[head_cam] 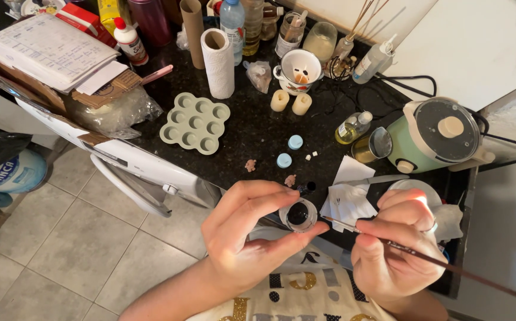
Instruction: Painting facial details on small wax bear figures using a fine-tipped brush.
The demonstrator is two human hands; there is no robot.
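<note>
Now | left hand (243, 235) has a tight grip on a small round jar (299, 214), its dark open mouth facing up, just past the black desk (252, 128) edge | right hand (391, 246) pinches a thin brush (430, 260) | brush lies slanted, tip up-left at the jar rim, handle down-right | white tissue (347, 202) sits near.
</note>
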